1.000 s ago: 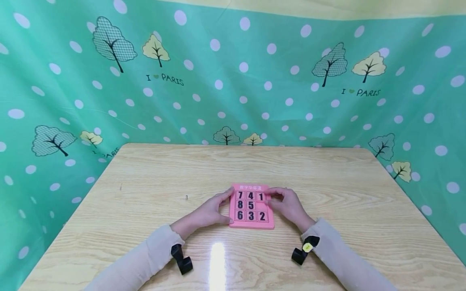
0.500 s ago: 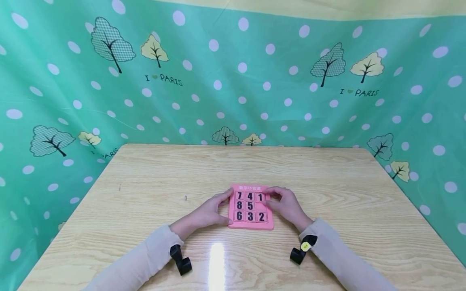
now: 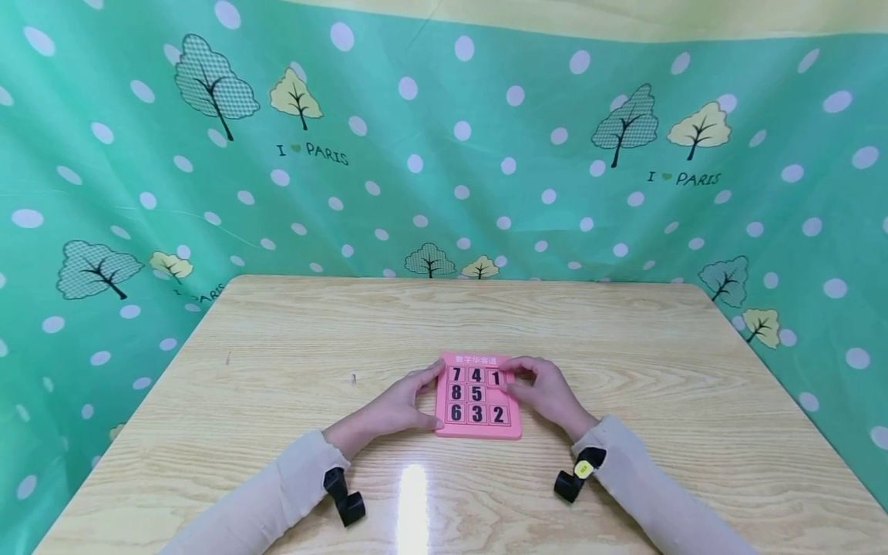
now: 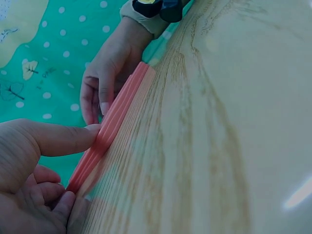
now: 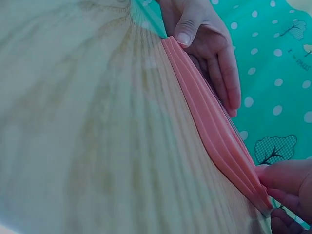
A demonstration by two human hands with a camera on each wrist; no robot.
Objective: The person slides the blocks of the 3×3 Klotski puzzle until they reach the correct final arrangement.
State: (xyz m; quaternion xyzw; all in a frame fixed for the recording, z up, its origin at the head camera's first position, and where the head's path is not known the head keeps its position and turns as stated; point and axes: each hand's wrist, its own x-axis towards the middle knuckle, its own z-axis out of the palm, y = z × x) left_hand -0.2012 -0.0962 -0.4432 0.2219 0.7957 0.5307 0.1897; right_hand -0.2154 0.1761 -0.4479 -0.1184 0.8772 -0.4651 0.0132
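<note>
A pink number slide puzzle (image 3: 479, 434) lies flat on the table, with black digits on its tiles. Its rows read 7, 4, 1, then 8, 5 and a gap at the right, then 6, 3, 2. My left hand (image 3: 398, 402) grips the puzzle's left side, thumb at the near corner and fingers toward the far corner. At the right side, my right hand (image 3: 544, 391) has its thumb and forefinger curled about the edge beside the 1 tile (image 3: 495, 378). In the right wrist view that thumb touches the pink frame (image 5: 214, 126); its other fingers are partly hidden.
The puzzle rests on a light wood-grain table (image 3: 312, 324). A green polka-dot cloth with trees (image 3: 444, 154) hangs behind and at both sides. Black wrist cameras (image 3: 344, 497) are strapped over both sleeves. A bright light reflection crosses the near tabletop.
The head view shifts very slightly. Both hands keep their places on the puzzle, and the tiles show the same arrangement.
</note>
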